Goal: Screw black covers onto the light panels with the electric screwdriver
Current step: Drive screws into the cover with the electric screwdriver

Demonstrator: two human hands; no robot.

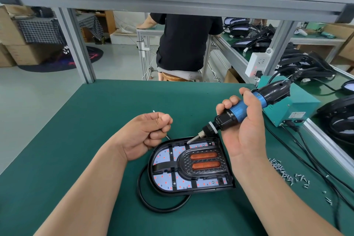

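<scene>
A D-shaped light panel (168, 178) with red LEDs lies on the green mat, a black cover (203, 172) with two orange slots seated on it. My right hand (243, 130) grips the blue and black electric screwdriver (247, 108), tilted, its bit tip resting at the panel's top edge. My left hand (151, 134) hovers just left of the panel's top, fingers curled; a thin metal tip pokes out below them, seemingly a screw held inside.
Loose screws (287, 174) lie scattered on the mat at right. A teal power box (293, 109) with black cables sits behind my right hand. The panel's black cord (151, 203) loops at its lower left. A person sits with their back turned beyond the bench. More panels are piled on the right bench.
</scene>
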